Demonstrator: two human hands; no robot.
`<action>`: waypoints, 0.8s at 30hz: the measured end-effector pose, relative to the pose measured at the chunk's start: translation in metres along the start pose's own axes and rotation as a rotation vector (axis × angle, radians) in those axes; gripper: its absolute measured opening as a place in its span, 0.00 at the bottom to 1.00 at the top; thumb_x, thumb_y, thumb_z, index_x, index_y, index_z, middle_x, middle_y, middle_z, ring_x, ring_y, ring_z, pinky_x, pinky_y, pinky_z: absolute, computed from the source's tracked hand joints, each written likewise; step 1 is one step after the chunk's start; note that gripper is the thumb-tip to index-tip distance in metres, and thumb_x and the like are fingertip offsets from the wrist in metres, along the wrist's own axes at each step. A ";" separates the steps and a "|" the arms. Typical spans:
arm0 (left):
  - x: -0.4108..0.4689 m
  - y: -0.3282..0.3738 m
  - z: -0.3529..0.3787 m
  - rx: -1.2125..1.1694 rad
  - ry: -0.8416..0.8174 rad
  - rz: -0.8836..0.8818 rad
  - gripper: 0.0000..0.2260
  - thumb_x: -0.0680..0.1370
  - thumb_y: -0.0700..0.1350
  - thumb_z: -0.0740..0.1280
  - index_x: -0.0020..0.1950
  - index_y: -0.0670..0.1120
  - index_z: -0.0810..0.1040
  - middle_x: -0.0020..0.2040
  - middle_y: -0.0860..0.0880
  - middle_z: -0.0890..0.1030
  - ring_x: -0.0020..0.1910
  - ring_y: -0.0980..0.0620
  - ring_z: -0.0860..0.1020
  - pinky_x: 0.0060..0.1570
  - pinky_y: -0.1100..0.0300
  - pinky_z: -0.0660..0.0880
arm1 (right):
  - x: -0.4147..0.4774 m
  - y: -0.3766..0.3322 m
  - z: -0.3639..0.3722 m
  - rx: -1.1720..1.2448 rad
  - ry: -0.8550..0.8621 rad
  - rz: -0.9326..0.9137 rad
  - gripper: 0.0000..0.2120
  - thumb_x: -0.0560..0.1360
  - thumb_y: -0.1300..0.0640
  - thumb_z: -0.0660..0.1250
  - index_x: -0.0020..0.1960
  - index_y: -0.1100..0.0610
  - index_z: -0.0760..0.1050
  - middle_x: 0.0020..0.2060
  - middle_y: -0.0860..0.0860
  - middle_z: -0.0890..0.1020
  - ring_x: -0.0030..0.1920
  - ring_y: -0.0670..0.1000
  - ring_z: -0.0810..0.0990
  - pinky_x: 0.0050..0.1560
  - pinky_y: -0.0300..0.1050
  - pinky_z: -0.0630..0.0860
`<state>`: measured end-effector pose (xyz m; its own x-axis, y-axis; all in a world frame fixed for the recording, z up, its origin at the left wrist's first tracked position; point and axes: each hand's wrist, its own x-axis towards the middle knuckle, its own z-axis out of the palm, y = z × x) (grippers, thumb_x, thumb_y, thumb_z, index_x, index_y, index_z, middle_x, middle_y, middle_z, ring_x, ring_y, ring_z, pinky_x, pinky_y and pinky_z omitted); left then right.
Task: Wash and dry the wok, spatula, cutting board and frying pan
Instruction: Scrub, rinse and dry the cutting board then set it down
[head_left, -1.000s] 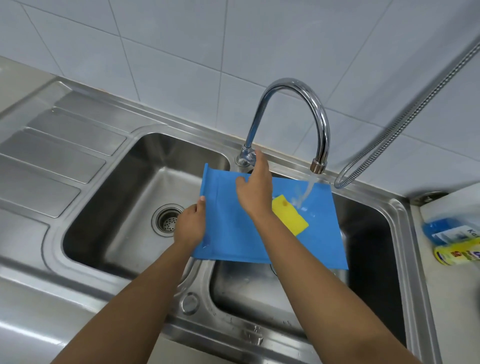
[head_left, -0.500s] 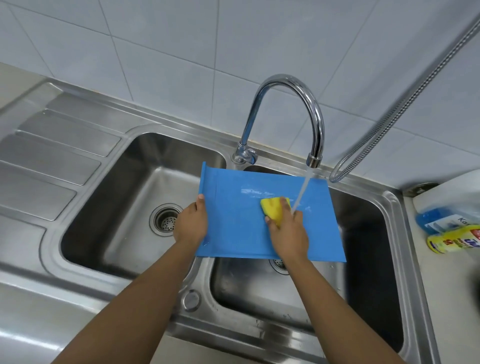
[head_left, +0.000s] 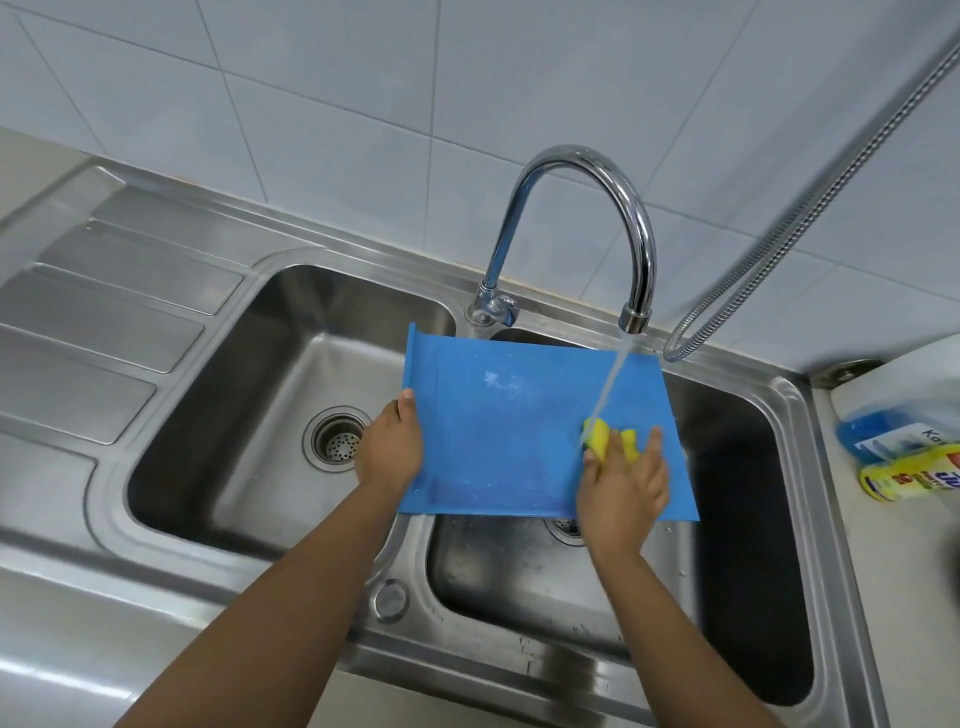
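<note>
A person is holding a flat blue plastic cutting board (head_left: 498, 441) over the right bowl of a stainless steel double sink (head_left: 779, 395), apparently so water running from the curved chrome tap (head_left: 587, 171) is draining straight into it. The left grip (head_left: 389, 447) is clasping the board's left edge, thumb on top, fingers hidden beneath, steadying it. The right grip (head_left: 623, 483), fingers curved, is pressing a yellow sponge (head_left: 600, 439) onto the board's right side under the stream. Scrubbing seems under way.
</note>
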<state>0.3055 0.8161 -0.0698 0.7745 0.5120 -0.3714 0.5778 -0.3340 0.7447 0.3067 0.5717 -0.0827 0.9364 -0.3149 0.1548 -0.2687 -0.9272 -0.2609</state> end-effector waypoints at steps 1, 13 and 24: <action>0.001 -0.001 0.000 -0.051 -0.016 -0.013 0.28 0.82 0.63 0.44 0.62 0.48 0.77 0.59 0.45 0.79 0.58 0.44 0.76 0.58 0.48 0.70 | -0.013 -0.005 0.002 0.019 0.015 -0.072 0.22 0.78 0.50 0.59 0.68 0.58 0.72 0.72 0.60 0.68 0.65 0.65 0.70 0.65 0.61 0.68; 0.000 -0.002 -0.003 -0.161 -0.044 -0.022 0.26 0.82 0.63 0.48 0.58 0.49 0.79 0.55 0.47 0.80 0.55 0.45 0.77 0.60 0.47 0.72 | 0.016 -0.111 0.025 0.005 -0.288 -0.512 0.25 0.79 0.44 0.60 0.74 0.46 0.64 0.74 0.55 0.63 0.67 0.62 0.66 0.66 0.56 0.63; 0.001 -0.004 0.000 -0.150 -0.037 -0.033 0.27 0.81 0.65 0.47 0.53 0.49 0.78 0.51 0.47 0.80 0.52 0.45 0.78 0.57 0.45 0.74 | 0.050 -0.003 -0.023 -0.020 -0.399 -0.276 0.18 0.82 0.42 0.51 0.50 0.52 0.73 0.48 0.53 0.81 0.50 0.60 0.79 0.46 0.51 0.73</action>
<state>0.3037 0.8183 -0.0733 0.7665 0.4903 -0.4149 0.5600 -0.1940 0.8054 0.3494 0.5543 -0.0519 0.9857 0.0418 -0.1632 0.0009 -0.9700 -0.2430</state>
